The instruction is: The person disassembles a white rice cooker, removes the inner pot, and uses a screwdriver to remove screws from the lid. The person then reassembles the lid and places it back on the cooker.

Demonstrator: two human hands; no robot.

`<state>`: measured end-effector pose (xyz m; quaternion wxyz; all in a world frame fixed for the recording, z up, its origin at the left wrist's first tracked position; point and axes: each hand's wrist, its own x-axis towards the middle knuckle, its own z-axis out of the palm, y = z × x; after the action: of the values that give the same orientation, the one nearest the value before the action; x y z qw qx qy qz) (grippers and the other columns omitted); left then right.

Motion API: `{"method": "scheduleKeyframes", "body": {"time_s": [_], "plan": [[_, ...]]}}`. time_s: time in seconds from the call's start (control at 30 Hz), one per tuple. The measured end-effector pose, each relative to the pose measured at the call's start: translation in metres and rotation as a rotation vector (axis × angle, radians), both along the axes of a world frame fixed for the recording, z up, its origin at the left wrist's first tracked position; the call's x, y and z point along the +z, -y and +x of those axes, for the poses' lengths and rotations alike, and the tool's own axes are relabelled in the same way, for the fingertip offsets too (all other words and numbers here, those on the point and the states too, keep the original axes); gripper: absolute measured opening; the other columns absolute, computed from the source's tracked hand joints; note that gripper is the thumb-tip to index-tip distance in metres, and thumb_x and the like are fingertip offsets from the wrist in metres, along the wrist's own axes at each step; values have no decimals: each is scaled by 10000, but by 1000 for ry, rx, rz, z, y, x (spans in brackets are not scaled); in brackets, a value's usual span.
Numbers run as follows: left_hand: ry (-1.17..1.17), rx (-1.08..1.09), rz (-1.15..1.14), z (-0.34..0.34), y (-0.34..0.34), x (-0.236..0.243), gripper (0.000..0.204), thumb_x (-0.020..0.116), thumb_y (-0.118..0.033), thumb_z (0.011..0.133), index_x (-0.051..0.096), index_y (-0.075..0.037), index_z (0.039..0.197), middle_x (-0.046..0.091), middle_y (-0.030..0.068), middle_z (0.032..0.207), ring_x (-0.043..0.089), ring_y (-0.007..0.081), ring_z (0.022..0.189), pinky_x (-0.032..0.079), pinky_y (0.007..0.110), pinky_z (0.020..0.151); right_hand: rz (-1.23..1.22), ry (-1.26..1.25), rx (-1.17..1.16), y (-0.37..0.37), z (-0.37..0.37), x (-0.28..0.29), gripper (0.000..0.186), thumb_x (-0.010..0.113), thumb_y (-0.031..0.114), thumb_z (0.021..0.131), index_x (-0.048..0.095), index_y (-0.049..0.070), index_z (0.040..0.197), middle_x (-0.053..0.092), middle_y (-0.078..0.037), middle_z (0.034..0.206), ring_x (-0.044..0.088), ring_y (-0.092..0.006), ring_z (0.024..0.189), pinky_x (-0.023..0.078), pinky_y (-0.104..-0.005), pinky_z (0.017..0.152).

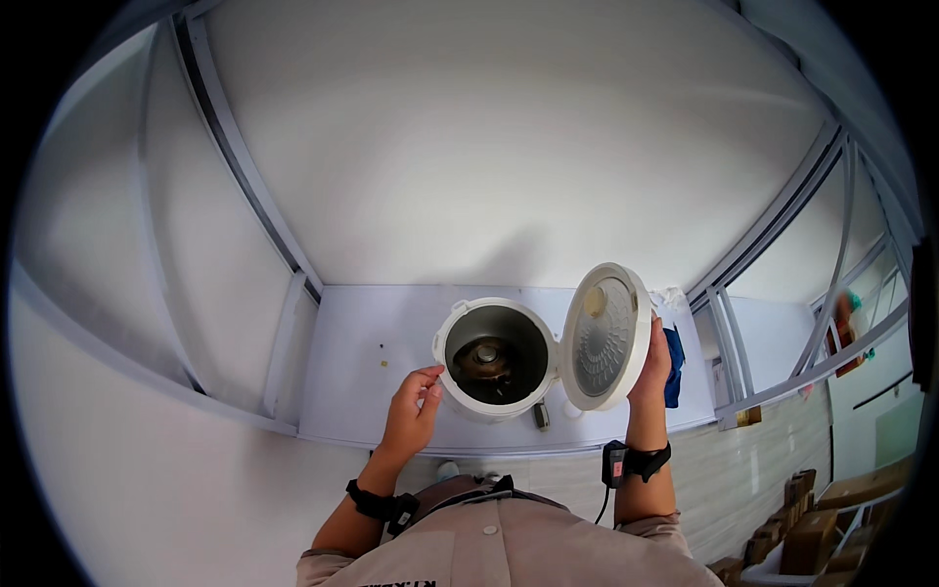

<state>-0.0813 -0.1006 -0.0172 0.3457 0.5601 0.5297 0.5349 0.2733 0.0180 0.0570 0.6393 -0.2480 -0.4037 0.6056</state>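
Observation:
A white rice cooker (439, 342) stands on the table with its lid raised on the right side. Down inside its grey wall, a brownish bottom with a round metal piece in the middle is visible. My left hand (411, 409) has its fingers curled at the cooker's left front rim, touching it. The lid (599, 342) stands nearly upright, its grey patterned inner face turned left. Behind its right edge my right hand (653, 367) holds it, with most of the fingers hidden by the lid.
The pale table (342, 391) meets a white wall (509, 147) at the back. A dark blue cloth-like item (674, 368) lies right of the lid. A small dark object (542, 417) sits in front of the cooker. Metal frame posts (729, 352) rise on both sides; cardboard boxes (810, 540) stand lower right.

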Motion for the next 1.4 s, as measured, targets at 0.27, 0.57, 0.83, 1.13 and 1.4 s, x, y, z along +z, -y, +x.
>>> {"method": "scheduleKeyframes", "body": {"time_s": [0.27,0.57,0.83,1.13,1.4], "plan": [[-612,-45,322,12,-10,55,167,676,-106,973,637,-11,1105,710,175,1221,663,382,1086,529,455,967,69,112,-34,-11,4,-26,495,392,446,1139,495,91,1468,589,-81,1402,579,-230,1289,485,-400,1074],[-854,-443,-49,54,-74,38,238,578,-242,1038,659,-30,1109,727,212,1143,670,415,1096,536,513,903,76,188,-80,-9,2,-31,534,364,445,1148,413,90,1544,554,-83,1455,570,-231,1308,491,-401,1084],[-927,-510,-304,61,-83,33,342,514,-356,1059,637,-38,1051,729,232,908,703,458,881,546,575,770,134,231,-42,10,9,-27,615,352,453,1146,294,71,1625,451,-87,1590,461,-240,1434,361,-402,1199],[-933,-559,-267,57,-85,32,329,517,-352,1055,634,-45,1031,729,226,895,702,454,866,546,567,760,130,268,-33,14,10,-41,605,331,429,1153,253,98,1653,424,-92,1616,463,-253,1441,391,-426,1191],[-831,-434,-205,60,-81,43,292,553,-322,1050,617,-39,1018,728,198,868,692,451,827,534,551,736,101,235,-54,11,13,-45,585,328,423,1153,281,101,1639,442,-99,1597,494,-259,1414,421,-435,1173]]}}
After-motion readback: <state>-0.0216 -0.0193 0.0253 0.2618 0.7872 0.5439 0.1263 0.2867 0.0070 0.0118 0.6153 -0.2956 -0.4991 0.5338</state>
